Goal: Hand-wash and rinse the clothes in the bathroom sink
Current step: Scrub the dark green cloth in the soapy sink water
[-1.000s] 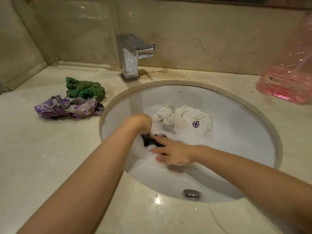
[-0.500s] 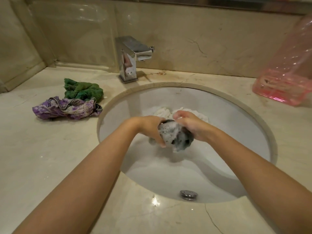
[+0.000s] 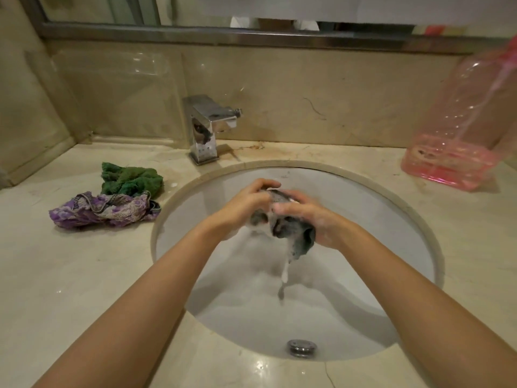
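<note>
Left hand [image 3: 246, 204] and right hand [image 3: 313, 219] raised over sink [image 3: 363, 191], fingers of both curled round dark cloth [image 3: 291, 231], gripping it from opposite sides. Cloth bunched, suds-covered, held above the water; lower corner hanging below right hand, thin stream of soapy water [image 3: 284, 275] running from it into the basin. Basin filled with pale, foamy water. Overflow fitting [image 3: 301, 347] on near wall of basin, above waterline.

On counter [image 3: 70, 275], left of sink: green cloth [image 3: 131, 180], crumpled, and purple cloth [image 3: 103, 210], patterned, lying just in front of it, touching. Both well apart from the hands.

Chrome tap [image 3: 207, 128] behind sink, left of centre, spout over basin; no water seen at spout.

Pink bottle [image 3: 461, 141] on counter at right rear, translucent, small amount of pink liquid in bottom. No label or writing legible on bottle, tap or cloths.

Mirror frame [image 3: 251, 37] along top of wall.
</note>
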Tool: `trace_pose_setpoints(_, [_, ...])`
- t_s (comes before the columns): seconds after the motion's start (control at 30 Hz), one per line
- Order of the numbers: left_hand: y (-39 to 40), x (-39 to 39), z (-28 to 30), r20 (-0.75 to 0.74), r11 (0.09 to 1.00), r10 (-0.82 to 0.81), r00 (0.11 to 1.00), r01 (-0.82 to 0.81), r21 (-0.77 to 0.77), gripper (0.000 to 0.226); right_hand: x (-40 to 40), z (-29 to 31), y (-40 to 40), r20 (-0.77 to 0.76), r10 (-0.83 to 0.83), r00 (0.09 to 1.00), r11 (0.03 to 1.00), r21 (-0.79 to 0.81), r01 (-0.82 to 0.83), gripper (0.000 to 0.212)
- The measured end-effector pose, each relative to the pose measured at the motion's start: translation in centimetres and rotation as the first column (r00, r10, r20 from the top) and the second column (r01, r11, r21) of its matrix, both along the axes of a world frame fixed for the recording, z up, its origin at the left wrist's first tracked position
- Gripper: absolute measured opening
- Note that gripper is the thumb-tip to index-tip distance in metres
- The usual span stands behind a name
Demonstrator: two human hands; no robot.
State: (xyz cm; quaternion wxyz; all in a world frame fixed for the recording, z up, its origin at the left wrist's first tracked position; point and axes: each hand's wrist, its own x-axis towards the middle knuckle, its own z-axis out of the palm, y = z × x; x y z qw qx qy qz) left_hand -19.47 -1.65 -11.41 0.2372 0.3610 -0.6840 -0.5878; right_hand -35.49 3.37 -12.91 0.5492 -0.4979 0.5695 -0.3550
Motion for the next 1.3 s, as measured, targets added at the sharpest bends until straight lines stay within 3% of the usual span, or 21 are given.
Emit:
trace_pose_setpoints(0.07, [0.6, -0.8, -0.1, 0.035, 0.998, 0.052, 0.998, -0.050, -0.044, 0.043, -0.2, 0.4, 0.1, -0.044, 0.009, 0.999, 1.000, 0.001, -0.009, 0.085])
trace_pose_setpoints(0.17, [1.2, -1.8, -1.0, 0.169, 0.922, 0.273, 0.947, -0.208, -0.327, 0.041, 0.7, 0.7, 0.3, 0.094, -0.022, 0.995, 1.000, -0.008, 0.022, 0.034])
trace_pose_setpoints(0.2, [1.3, -2.3, -1.2, 0.164, 0.886, 0.356, 0.920, -0.276, -0.374, 0.042, 1.6, 0.8, 0.4, 0.127, -0.092, 0.988, 0.994, -0.048, 0.099, 0.027])
trace_pose_setpoints(0.27, [1.2, -3.3, -1.7, 0.128, 0.820, 0.465, 0.876, -0.371, -0.435, 0.036, 3.5, 0.5, 0.0, 0.004, -0.312, 0.950, 0.930, -0.201, 0.307, 0.039])
trace_pose_setpoints(0.37, [1.1, -4.9, -1.7, 0.136, 0.765, 0.468, 0.873, -0.323, -0.558, 0.027, 4.4, 0.5, 0.0, -0.150, -0.589, 0.794, 0.774, -0.388, 0.500, 0.051])
trace_pose_setpoints(0.43, [1.6, -5.5, -1.4, 0.106, 0.817, 0.423, 0.900, -0.329, -0.474, 0.034, 3.4, 0.5, 0.1, -0.313, -0.609, 0.729, 0.769, -0.459, 0.446, 0.057])
trace_pose_setpoints(0.53, [2.1, -5.8, -1.3, -0.002, 0.909, 0.368, 0.930, -0.360, -0.208, 0.031, 1.9, 0.6, 0.2, -0.441, -0.596, 0.671, 0.786, -0.492, 0.374, 0.052])
trace_pose_setpoints(0.67, [2.3, -5.8, -0.8, 0.007, 0.936, 0.340, 0.940, -0.339, 0.097, 0.038, 1.4, 0.2, 0.2, -0.617, -0.533, 0.579, 0.791, -0.607, 0.081, 0.046])
trace_pose_setpoints(0.77, [2.5, -5.6, -0.4, 0.043, 0.921, 0.270, 0.962, -0.271, 0.280, 0.043, 1.1, -0.1, 0.1, -0.586, -0.547, 0.597, 0.722, -0.691, -0.017, 0.034])
trace_pose_setpoints(0.9, [2.7, -5.2, 0.1, 0.096, 0.946, 0.197, 0.976, -0.215, 0.242, 0.036, 1.1, -0.1, 0.3, -0.667, -0.485, 0.566, 0.782, -0.620, -0.059, 0.030])
trace_pose_setpoints(0.97, [3.1, -5.0, 0.2, 0.086, 0.953, 0.216, 0.973, -0.229, 0.200, 0.032, 1.0, -0.1, 0.6, -0.495, -0.460, 0.737, 0.801, -0.589, 0.105, 0.033])
trace_pose_setpoints(1.03, [2.9, -4.9, 0.2, 0.114, 0.952, 0.275, 0.955, -0.287, 0.110, 0.026, 0.9, -0.2, 0.2, -0.277, -0.399, 0.874, 0.860, -0.443, 0.252, 0.034])
trace_pose_setpoints(1.13, [1.4, -4.7, 0.2, 0.108, 0.892, 0.447, 0.888, -0.452, 0.027, 0.019, 0.3, -0.2, -0.9, -0.022, -0.351, 0.936, 0.919, -0.202, 0.339, 0.039])
trace_pose_setpoints(1.23, [0.4, -4.1, 0.2, -0.050, 0.848, 0.529, 0.847, -0.529, 0.024, 0.010, -1.3, -0.2, -0.9, -0.159, -0.241, 0.957, 0.970, -0.003, 0.244, 0.033])
trace_pose_setpoints(1.3, [0.4, -3.9, 0.2, -0.117, 0.851, 0.524, 0.843, -0.523, 0.048, 0.027, -2.2, -0.6, -0.5, -0.168, -0.068, 0.983, 0.985, 0.144, 0.093, 0.030])
